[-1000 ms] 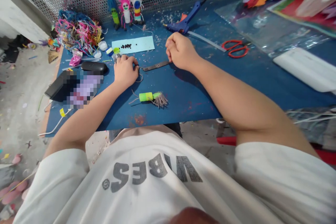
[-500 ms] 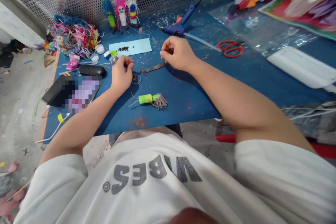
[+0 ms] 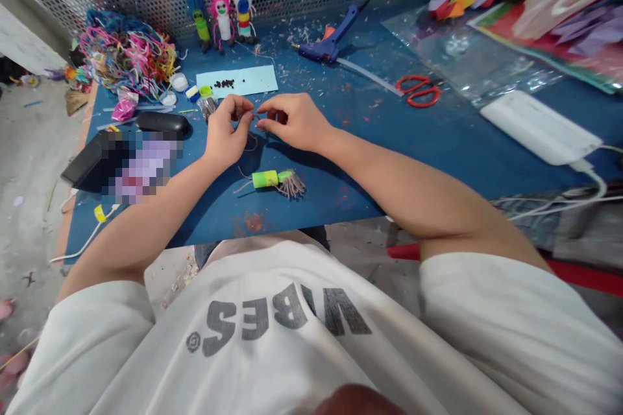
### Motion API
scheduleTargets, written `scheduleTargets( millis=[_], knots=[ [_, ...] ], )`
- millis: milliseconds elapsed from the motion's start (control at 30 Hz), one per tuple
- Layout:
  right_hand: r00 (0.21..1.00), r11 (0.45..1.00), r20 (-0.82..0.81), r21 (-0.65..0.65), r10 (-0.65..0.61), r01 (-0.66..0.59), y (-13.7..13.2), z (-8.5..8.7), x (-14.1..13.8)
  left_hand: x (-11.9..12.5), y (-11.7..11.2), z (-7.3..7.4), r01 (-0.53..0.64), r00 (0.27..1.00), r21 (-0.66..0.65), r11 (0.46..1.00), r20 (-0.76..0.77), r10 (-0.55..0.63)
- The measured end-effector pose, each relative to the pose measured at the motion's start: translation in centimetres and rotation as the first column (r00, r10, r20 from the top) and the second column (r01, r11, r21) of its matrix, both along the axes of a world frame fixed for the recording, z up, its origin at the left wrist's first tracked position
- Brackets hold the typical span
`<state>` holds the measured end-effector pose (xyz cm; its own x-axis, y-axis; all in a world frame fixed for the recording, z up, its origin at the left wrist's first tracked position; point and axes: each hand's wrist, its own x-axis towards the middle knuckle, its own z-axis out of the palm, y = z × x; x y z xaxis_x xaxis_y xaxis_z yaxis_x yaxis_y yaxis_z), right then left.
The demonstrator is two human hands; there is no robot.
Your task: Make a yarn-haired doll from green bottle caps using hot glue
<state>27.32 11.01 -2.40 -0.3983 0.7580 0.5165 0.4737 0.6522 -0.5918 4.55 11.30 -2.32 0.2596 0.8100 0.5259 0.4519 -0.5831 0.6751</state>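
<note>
Left hand and right hand: fingertips slightly parted, hold unclear. Cord lies just near of left fingertips.

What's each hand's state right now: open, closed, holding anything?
Left hand: fingers curled toward the thumb; whether it holds anything cannot be told.
Right hand: fingers curled, close to the left; hold cannot be told.

The person wears a loose white T-shirt with a short, wide left sleeve and right sleeve, each ending in a plain hem. Dark grey VIBES lettering, finely streaked block capitals seen upside down, crosses the front, finishing at a small round emblem. Dark cloth shows beyond the shirt's bottom edge.
</note>
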Motion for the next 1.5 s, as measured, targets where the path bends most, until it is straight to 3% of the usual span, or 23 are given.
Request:
scheduleTargets(
  millis=[133, 300, 467, 600, 767, 1167, 1400, 1500],
  knots=[
    [0.998, 0.999, -0.061, -0.030, 0.011, -0.013, -0.1, 0.3, -0.1, 0.4, -0.2, 0.0, 0.068, 0.997, -0.049, 0.996, 0.035, -0.066],
    [0.978, 0.984, -0.208, -0.175, -0.012, -0.025, 0.0, 0.4, 0.2, 0.9, -0.4, 0.0, 0.152, 0.978, -0.135, 0.979, 0.160, -0.130],
    [0.967, 0.982, -0.253, -0.183, -0.004, -0.043, -0.3, 0.4, -0.1, 1.2, -0.2, -0.4, 0.334, 0.931, -0.307, 0.891, 0.257, -0.260],
    [0.977, 0.993, -0.213, -0.118, -0.021, -0.005, -0.9, 0.4, -0.6, 1.1, -0.2, -0.3, 0.401, 0.912, -0.387, 0.830, 0.258, -0.320],
    [0.982, 0.990, -0.187, -0.142, -0.031, 0.004, -1.4, 0.6, -0.9, 0.9, -0.5, 0.3, 0.464, 0.886, -0.435, 0.771, 0.233, -0.401],
    [0.994, 1.000, -0.109, -0.017, -0.027, 0.026, -0.7, 0.6, 0.1, 1.2, -0.6, 0.7, 0.379, 0.917, -0.352, 0.856, 0.264, -0.298],
    [0.994, 1.000, -0.108, 0.019, -0.012, 0.014, -0.9, 0.6, 0.1, 1.1, 0.1, -0.4, 0.347, 0.927, -0.280, 0.895, 0.250, -0.281],
    [0.997, 0.999, -0.070, 0.034, -0.039, 0.042, -0.9, 0.6, 0.2, 1.0, 0.2, -1.1, 0.380, 0.918, -0.285, 0.880, 0.230, -0.323]
  ],
)
